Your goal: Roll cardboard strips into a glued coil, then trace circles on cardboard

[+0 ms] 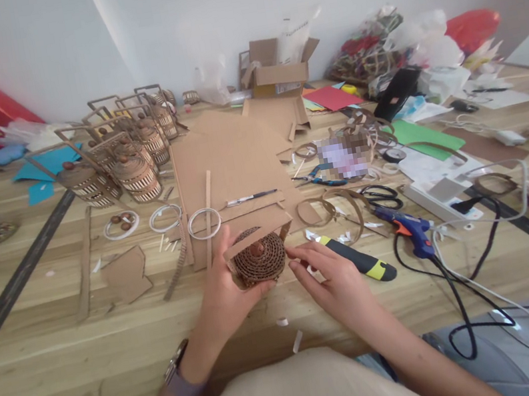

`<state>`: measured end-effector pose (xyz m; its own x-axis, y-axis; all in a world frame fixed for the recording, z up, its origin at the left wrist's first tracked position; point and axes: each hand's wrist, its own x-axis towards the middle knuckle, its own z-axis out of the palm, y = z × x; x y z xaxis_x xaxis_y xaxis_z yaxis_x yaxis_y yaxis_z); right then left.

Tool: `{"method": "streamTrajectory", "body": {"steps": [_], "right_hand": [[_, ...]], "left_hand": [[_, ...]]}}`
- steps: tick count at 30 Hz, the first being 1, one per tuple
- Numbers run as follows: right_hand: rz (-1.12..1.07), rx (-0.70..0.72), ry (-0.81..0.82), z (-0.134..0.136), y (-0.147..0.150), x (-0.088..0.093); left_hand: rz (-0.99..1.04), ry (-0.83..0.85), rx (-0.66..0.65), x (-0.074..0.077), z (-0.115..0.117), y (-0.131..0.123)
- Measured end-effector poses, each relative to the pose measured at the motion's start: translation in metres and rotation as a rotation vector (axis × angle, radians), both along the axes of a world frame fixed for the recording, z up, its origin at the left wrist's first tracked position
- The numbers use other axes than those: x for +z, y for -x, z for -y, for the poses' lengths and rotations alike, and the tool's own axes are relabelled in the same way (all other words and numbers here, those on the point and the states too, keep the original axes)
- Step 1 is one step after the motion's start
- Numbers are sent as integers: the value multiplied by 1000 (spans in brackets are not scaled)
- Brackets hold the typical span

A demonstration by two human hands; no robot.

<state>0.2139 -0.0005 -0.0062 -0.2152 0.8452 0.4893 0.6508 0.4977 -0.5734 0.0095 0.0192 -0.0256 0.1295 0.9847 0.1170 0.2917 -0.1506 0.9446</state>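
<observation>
My left hand [220, 283] is wrapped round a small lidded basket [263, 264] made of coiled corrugated cardboard. Its spiral lid faces up towards me, with a brown knob in the middle, and a flat cardboard handle arches over it. At the basket's right side is my right hand [331, 275], its fingers bent and thumb and fingertips drawn together by the rim. Whatever those fingertips pinch, if anything, is too small to see. A utility knife [375, 266] with a black and yellow grip lies just beyond my right hand.
Several finished lidded baskets [137, 179] with tall handles stand at back left. White rings [204, 223], a pen [251, 197] and cardboard sheets [226, 150] lie ahead. On the right are a blue glue gun [415, 233], trailing cables, black scissors [381, 197] and a power strip [442, 202].
</observation>
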Motion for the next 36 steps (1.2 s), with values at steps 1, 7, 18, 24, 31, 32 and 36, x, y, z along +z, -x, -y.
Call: {"method": "streamTrajectory", "body": {"steps": [1, 7, 18, 24, 31, 32, 36], "right_hand": [[3, -3, 5, 0, 0, -1], [-4, -21, 38, 1, -3, -1], [-308, 98, 365, 4, 1, 51], [-575, 317, 583, 9, 10, 74], [-682, 221, 718, -2, -3, 72], [-704, 219, 734, -4, -4, 72], [-685, 238, 764, -15, -11, 77]], "left_hand": [[2, 4, -6, -1, -1, 0], [-16, -74, -37, -7, 1, 9], [-84, -487, 112, 39, 18, 23], [-246, -688, -88, 58, 32, 6], [-331, -778, -152, 70, 25, 10], [-331, -762, -84, 72, 18, 13], [-358, -735, -72, 81, -15, 20]]}}
